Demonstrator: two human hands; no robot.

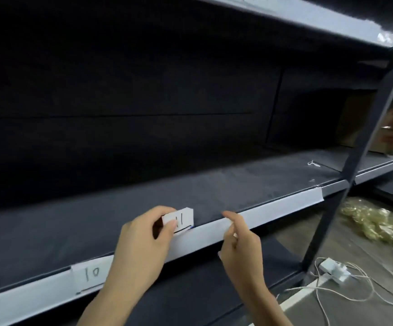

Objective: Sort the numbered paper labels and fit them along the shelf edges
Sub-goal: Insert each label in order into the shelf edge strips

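My left hand [141, 241] pinches a small white paper label marked 11 [183, 220] between thumb and fingers, right at the top of the white shelf edge strip [273, 209]. My right hand [240, 241] hovers beside it to the right, index finger stretched toward the strip's upper lip, the other fingers loosely curled and holding nothing. A label marked 10 [92, 272] sits in the same strip further left.
The dark shelf board [214, 184] lies behind the strip, with an upper shelf [296, 17] overhead. A dark upright post [355, 161] stands at the right. On the floor lie a white adapter with cables [334, 270] and crumpled gold wrapping [378, 222].
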